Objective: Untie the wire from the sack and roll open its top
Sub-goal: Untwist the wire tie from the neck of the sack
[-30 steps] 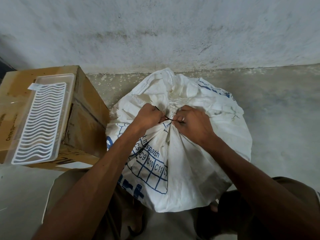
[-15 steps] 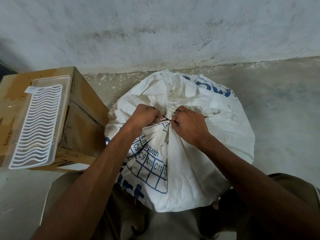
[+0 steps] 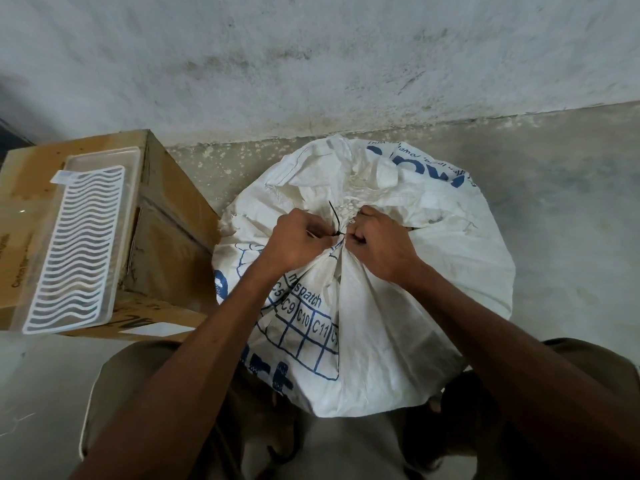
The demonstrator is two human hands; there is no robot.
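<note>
White woven sack (image 3: 398,299) on concrete floor (image 3: 554,220), neck cinched by black wire (image 3: 335,220). Left hand (image 3: 298,242) and right hand (image 3: 379,245) fisted tight on neck either side of knot. Cardboard box (image 3: 166,237) close left; floor open right. Wire tail now upright, earlier flat.

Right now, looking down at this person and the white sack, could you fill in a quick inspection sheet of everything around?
Surface: bare concrete floor, stained and speckled near the wall.
Job's things: white woven sack with blue print, neck gathered; dark wire wound around the neck, one end sticking up.
Clutter: cardboard box left of the sack, with a clear plastic tray holding a white wavy grid on top.
Grips: left hand and right hand closed at the tied neck, either side of the wire.
Cables: nothing seen besides the wire.
Surroundings: weathered whitewashed wall behind.
</note>
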